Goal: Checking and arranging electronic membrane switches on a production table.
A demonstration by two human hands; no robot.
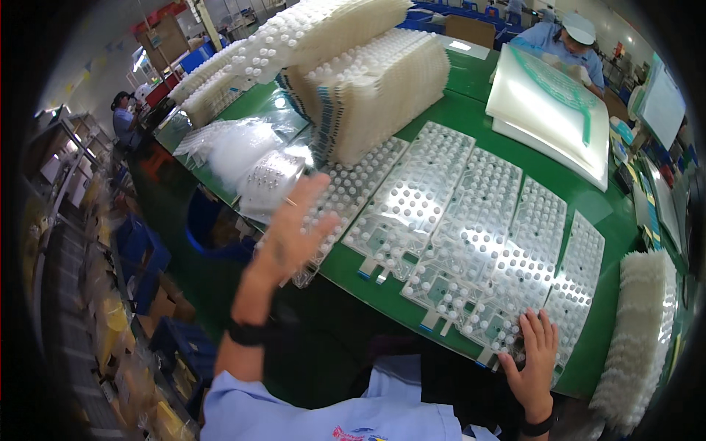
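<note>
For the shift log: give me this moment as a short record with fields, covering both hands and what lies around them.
Surface: green table
Left hand: left hand raised, open, fingers spread, above the near left end of the row of sheets; holds nothing
Right hand: right hand flat on a clear dotted sheet at the near table edge
Row: several such sheets laid side by side
Behind: tall stack of white dotted sheets
Far right: pile of plain white sheets
Others: a person in a white cap across the table
</note>
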